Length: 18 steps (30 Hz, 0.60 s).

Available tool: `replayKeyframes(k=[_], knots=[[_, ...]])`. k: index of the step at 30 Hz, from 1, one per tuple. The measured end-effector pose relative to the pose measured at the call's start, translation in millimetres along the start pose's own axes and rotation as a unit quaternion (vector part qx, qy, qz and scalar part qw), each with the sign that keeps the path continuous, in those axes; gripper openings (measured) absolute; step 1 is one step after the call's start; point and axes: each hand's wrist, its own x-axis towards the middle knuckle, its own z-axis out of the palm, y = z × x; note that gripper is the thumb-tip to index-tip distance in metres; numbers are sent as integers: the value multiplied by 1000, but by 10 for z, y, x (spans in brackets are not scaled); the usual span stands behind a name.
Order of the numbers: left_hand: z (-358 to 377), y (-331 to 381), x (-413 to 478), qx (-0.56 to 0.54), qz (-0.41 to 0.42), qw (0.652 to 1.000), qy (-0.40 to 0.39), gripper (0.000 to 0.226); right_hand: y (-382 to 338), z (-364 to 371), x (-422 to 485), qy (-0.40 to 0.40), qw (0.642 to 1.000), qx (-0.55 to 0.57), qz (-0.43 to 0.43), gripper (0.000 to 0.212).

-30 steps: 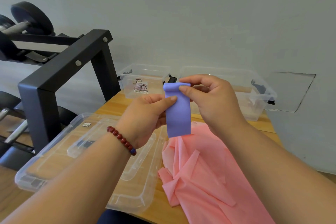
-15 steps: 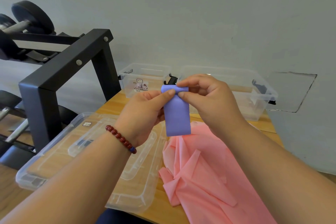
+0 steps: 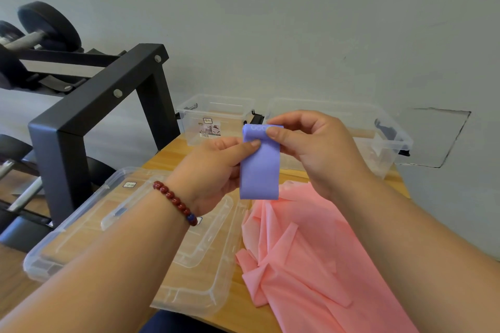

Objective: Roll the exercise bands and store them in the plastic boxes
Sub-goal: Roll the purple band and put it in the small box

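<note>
L hand [image 3: 216, 170] pinches the left edge of the purple band [image 3: 259, 170] and R hand [image 3: 316, 149] grips its top, seemingly rolled over, both holding it up above the counter [image 3: 173, 154], w/ the pink band [image 3: 311, 265] heaped below and two clear boxes [image 3: 216, 116] behind.

Wooden table [image 3: 173, 154], light grain; small box [image 3: 216, 116] and large box [image 3: 378, 138], both clear plastic, side by side along far edge; clear lids [image 3: 194, 292] stacked near left; pink band [image 3: 311, 265] crumpled near right, touching the lids.
</note>
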Motion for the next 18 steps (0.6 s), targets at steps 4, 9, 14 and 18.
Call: replayKeyframes(k=[4,9,14,18], knots=[[1,-20,-4,-3,-3,1000,-13,25,-12,14,-19,7,1000,-25,-6,18],[9,-10,-12,-12,10,1000,5,22,-27,48,-46,12,999,-27,-25,18],[-6,-28,-18,-34,24,999,20,22,-40,73,-53,19,999,-28,-42,19],[-5,-31,-54,-31,33,999,10,31,-30,88,-54,23,998,-23,-45,19]])
